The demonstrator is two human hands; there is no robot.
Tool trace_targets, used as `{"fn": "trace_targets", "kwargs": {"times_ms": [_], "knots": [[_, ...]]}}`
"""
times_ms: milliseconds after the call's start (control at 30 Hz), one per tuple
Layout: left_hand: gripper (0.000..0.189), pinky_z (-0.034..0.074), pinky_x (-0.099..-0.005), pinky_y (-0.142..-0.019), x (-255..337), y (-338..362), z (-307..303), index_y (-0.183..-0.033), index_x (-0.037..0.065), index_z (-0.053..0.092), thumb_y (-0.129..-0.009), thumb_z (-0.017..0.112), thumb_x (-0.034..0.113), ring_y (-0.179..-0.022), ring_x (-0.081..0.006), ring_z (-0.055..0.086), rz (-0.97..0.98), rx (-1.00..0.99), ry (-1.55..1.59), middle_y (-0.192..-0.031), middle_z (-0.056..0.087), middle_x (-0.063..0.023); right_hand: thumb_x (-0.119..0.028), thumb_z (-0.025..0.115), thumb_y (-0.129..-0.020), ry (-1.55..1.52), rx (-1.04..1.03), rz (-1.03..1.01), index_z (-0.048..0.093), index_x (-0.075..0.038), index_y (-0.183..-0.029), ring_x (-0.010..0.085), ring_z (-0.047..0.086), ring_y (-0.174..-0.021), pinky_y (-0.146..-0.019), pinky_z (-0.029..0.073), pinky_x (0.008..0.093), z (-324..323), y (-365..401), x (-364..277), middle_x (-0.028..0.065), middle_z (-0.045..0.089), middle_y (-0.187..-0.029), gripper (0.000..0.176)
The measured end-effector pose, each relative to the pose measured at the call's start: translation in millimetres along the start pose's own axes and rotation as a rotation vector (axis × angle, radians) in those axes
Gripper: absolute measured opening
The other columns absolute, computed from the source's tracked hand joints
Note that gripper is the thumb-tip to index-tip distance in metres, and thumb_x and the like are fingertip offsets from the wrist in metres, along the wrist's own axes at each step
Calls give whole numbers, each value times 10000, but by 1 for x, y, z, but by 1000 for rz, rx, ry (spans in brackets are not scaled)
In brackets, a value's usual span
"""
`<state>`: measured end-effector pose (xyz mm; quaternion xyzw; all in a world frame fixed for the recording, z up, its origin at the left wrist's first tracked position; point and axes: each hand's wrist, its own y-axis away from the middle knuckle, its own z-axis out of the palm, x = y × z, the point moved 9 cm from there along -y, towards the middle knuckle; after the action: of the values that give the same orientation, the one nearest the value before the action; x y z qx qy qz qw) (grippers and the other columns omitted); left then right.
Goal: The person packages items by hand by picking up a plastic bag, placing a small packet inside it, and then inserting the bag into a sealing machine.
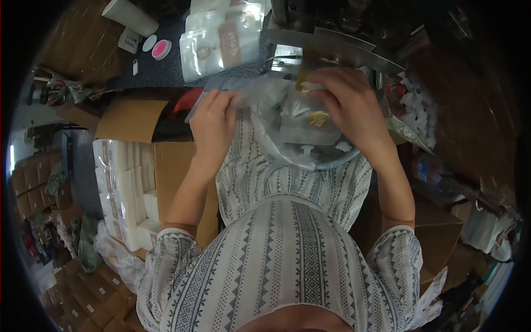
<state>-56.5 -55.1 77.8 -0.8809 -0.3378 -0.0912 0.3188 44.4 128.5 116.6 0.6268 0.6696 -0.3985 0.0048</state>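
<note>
My left hand (pixel 213 122) is closed, its fingertips pinching a clear plastic bag (pixel 221 83) whose film stretches toward the middle and is partly blurred. My right hand (pixel 348 99) is bent over a round basin (pixel 265 141) lined with clear plastic, resting at my lap. Its thumb and fingers pinch a small white scrap (pixel 314 86). Beneath that hand, a translucent pouch with a round gold sticker (pixel 318 119) lies over the basin. Small white scraps (pixel 343 146) are scattered inside the basin.
Flat printed packs (pixel 221 47) are stacked on a dark cloth, beside a pink-filled round tub (pixel 161 50) and a white cylinder (pixel 130 17). A metal machine (pixel 337 41) stands ahead. At left, an open carton (pixel 185 188) holds white packs (pixel 119 182); more boxes (pixel 83 293) are behind.
</note>
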Motion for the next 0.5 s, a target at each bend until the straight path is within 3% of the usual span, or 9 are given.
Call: {"fn": "trace_targets", "kwargs": {"times_ms": [100,167,200,267,333,400,467,500], "knots": [[77,463,-372,-588,21,3,10,-887,38,655,-834,629,88,-685,-320,586,64,-112,168,-771,570,-116,-60,639,-798,53,-46,-118,628,-40,-1002,321,616,-834,-778,485,369,8,-2,-14,128,642,-894,205],[84,461,-361,-581,35,6,28,-889,38,657,-843,627,101,-682,-318,586,106,-203,303,-767,565,-122,-99,671,-817,-208,-189,102,644,-48,-1055,251,638,-915,-784,493,321,18,6,3,86,670,-992,246],[113,462,-342,-574,37,8,47,-884,25,656,-851,634,131,-672,-286,600,80,-291,399,-760,586,-113,-99,671,-817,-205,-189,103,644,-48,-1055,251,638,-915,-784,493,321,15,7,6,86,670,-992,246],[151,463,-322,-567,49,2,72,-879,12,655,-859,642,161,-661,-253,614,59,-382,501,-753,607,-103,-99,667,-827,-279,-130,446,626,-42,-1098,205,644,-920,-779,485,300,5,19,44,80,672,-987,280],[248,467,-274,-564,39,10,123,-867,-13,655,-882,645,234,-658,-158,621,-595,-710,1002,-762,644,-79,-106,666,-831,-181,-61,478,617,-39,-1116,185,642,-921,-778,481,289,-13,29,61,81,671,-991,296],[274,475,-260,-574,35,-6,148,-874,-21,653,-887,643,253,-667,-128,615,-616,-706,1074,-771,645,-74,-113,665,-835,-86,7,508,609,-36,-1133,166,640,-922,-777,477,278,-34,38,72,83,669,-995,313],[301,482,-245,-583,38,-14,161,-881,-29,652,-892,640,271,-677,-99,608,-639,-707,1147,-781,647,-69,-171,657,-851,197,-87,617,608,-37,-1140,209,639,-953,-796,477,310,-51,52,81,108,667,-1014,323],[300,479,-237,-603,37,-14,163,-910,-29,646,-904,630,270,-657,-92,586,-717,-701,1157,-750,626,-44,-171,657,-851,199,-88,619,608,-37,-1140,209,639,-953,-796,477,310,-56,56,91,108,667,-1014,323]]}}
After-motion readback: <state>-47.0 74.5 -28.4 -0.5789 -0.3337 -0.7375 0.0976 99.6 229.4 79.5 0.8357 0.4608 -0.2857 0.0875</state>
